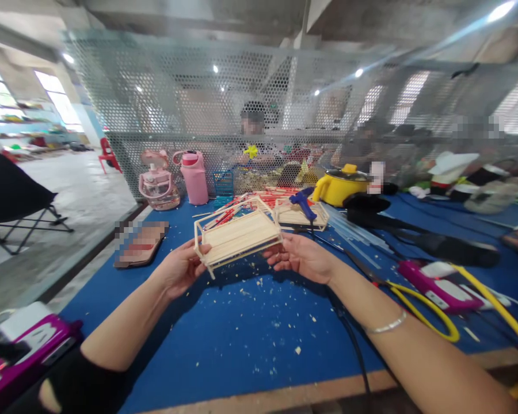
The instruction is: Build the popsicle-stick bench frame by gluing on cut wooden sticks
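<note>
Right across the back now, one tall perforated partition (176, 123), walling off the far side of one blue tabletop (242, 351); widest stretch of blue right here between the forearms, from below the hands to the bare wooden near edge (242, 401), tighter going beyond and out to the right. Off past the left edge, one black folding chair (12, 187). And into the middle: one wooden stick frame (239, 233), tilted, over the centre of the table, with a second frame (296, 217) just behind. Pinched at its left end in the left hand (183, 267), thumb on top; held at the right corner in the right hand (300, 257), fingers loosely curled, firmness impossible to tell. One yellow pot (343, 188) back right, two pink bottles (194, 178) side by side back left. Two purple power strips, one at near left (30, 345), one at right (440, 287). One blue glue gun (302, 205) close by the second frame. Then red sticks (285, 195), too heaped to count, and smallest, pale scraps (297, 350), dozens, sprinkled toward the near edge.
</note>
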`<act>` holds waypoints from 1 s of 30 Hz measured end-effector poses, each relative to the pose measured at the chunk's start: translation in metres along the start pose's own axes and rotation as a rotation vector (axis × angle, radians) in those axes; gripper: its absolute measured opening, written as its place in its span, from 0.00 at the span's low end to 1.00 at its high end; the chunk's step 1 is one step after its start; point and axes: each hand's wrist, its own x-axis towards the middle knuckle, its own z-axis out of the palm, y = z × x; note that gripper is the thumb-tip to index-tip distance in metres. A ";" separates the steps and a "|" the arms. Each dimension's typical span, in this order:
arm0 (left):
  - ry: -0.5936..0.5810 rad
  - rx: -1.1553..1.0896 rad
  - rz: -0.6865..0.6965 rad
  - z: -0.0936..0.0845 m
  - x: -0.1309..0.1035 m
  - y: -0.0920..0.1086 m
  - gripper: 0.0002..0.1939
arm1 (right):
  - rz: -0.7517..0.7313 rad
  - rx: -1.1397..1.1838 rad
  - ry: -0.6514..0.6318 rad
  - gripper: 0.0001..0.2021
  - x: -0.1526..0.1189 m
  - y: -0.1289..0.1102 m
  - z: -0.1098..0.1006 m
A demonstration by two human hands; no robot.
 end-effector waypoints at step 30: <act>-0.057 -0.148 -0.044 0.000 -0.006 0.018 0.18 | -0.235 -0.794 0.644 0.25 -0.007 -0.023 -0.049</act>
